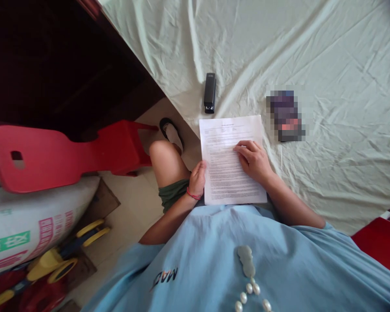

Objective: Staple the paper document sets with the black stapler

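Paper (224,173) printed with text lies in front of the blue shirt (208,247), its right part over pale cloth (328,60). Left hand (197,178): gripping the paper's left edge, other fingers hidden below the thumb. Right hand (256,161): fingers slightly bent, resting on the paper, gripping nothing. Black stapler (209,92): just beyond the far edge. Blurred dark object (285,115): right of the paper.

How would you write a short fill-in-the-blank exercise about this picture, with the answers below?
The left hand holds the printed document while the ____ hand rests on its front.
The red bracelet circles the ____ wrist.
The stapler lying on the wrinkled cloth is ____.
The plastic chair beside the bare knee is ____.

Missing words: right; left; black; red.
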Demonstrator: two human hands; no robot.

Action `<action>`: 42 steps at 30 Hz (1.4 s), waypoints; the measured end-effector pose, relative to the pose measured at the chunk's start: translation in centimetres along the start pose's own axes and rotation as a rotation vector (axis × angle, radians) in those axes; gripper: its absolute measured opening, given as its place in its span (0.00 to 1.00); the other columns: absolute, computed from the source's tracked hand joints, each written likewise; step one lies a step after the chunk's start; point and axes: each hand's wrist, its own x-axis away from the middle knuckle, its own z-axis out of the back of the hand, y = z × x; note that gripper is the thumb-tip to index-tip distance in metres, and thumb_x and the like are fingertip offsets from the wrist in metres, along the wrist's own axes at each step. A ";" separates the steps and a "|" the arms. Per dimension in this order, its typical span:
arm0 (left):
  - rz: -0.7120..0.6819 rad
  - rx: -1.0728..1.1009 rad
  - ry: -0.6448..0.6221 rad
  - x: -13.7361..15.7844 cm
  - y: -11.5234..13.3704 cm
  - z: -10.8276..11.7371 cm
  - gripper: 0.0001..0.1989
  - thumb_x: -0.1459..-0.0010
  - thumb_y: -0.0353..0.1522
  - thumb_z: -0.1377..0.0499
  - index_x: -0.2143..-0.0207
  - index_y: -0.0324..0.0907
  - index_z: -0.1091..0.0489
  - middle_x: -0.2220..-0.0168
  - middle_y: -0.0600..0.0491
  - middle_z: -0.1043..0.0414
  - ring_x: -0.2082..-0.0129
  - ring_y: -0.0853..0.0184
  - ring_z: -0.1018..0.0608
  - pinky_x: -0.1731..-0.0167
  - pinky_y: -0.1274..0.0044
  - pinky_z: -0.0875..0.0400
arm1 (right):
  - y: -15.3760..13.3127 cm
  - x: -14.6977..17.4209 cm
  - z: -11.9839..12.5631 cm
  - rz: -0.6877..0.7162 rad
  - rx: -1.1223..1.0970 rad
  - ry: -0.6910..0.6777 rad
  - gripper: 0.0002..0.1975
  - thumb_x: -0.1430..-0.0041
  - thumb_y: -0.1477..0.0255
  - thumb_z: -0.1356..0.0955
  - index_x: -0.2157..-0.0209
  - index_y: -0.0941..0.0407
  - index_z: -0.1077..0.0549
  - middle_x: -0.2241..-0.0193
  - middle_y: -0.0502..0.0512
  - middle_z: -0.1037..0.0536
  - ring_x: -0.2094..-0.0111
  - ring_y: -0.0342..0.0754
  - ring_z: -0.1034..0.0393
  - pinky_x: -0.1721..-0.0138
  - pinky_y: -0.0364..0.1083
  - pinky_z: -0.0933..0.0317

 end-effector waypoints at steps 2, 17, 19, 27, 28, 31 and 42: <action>-0.004 -0.019 0.015 0.1 -0.2 -0.1 0.36 0.41 0.65 0.36 0.57 0.40 0.21 0.51 0.43 0.16 0.47 0.56 0.18 0.41 0.65 0.26 | 0.0 0.0 0.0 0.006 0.001 0.006 0.16 0.25 0.74 0.38 0.48 0.53 0.19 0.47 0.63 0.18 0.50 0.59 0.24 0.47 0.60 0.26; -0.078 -0.135 -0.073 0.4 0.4 -0.5 0.36 0.36 0.64 0.39 0.50 0.40 0.22 0.50 0.45 0.17 0.48 0.56 0.17 0.42 0.67 0.25 | 0.1 0.0 0.0 0.047 0.029 0.033 0.15 0.26 0.76 0.36 0.49 0.54 0.19 0.48 0.63 0.18 0.51 0.58 0.23 0.49 0.58 0.26; -0.078 -0.146 -0.079 0.2 0.2 -0.4 0.37 0.36 0.64 0.39 0.50 0.40 0.22 0.51 0.45 0.16 0.49 0.56 0.17 0.44 0.67 0.24 | 0.1 0.0 -0.1 0.049 0.030 0.033 0.15 0.26 0.76 0.36 0.49 0.54 0.19 0.48 0.63 0.18 0.51 0.59 0.23 0.49 0.58 0.26; -0.025 -0.040 -0.045 0.2 0.2 -0.6 0.38 0.43 0.65 0.33 0.53 0.40 0.21 0.53 0.46 0.15 0.52 0.55 0.16 0.46 0.66 0.23 | 0.1 0.0 -0.1 0.016 0.008 0.011 0.15 0.25 0.75 0.37 0.48 0.53 0.19 0.47 0.63 0.18 0.50 0.59 0.23 0.48 0.59 0.26; 0.013 0.018 -0.044 0.2 0.3 -0.7 0.38 0.45 0.64 0.31 0.52 0.40 0.21 0.53 0.46 0.15 0.52 0.55 0.15 0.47 0.66 0.22 | 0.1 0.0 -0.1 0.013 0.003 0.010 0.15 0.25 0.75 0.37 0.48 0.53 0.19 0.47 0.63 0.18 0.50 0.59 0.23 0.48 0.60 0.26; 0.154 0.216 -0.076 0.4 0.6 -1.0 0.38 0.51 0.58 0.24 0.50 0.40 0.21 0.53 0.46 0.14 0.52 0.53 0.14 0.45 0.63 0.21 | 0.1 0.0 -0.1 0.013 -0.005 0.011 0.15 0.25 0.75 0.37 0.48 0.52 0.19 0.47 0.62 0.18 0.50 0.59 0.23 0.48 0.60 0.27; 0.398 0.362 -0.153 1.0 1.8 -1.4 0.36 0.64 0.48 0.16 0.57 0.35 0.17 0.57 0.40 0.14 0.56 0.46 0.12 0.43 0.53 0.19 | 0.2 0.0 -0.1 0.026 -0.007 0.016 0.15 0.26 0.75 0.36 0.48 0.52 0.19 0.47 0.62 0.18 0.50 0.60 0.24 0.47 0.60 0.26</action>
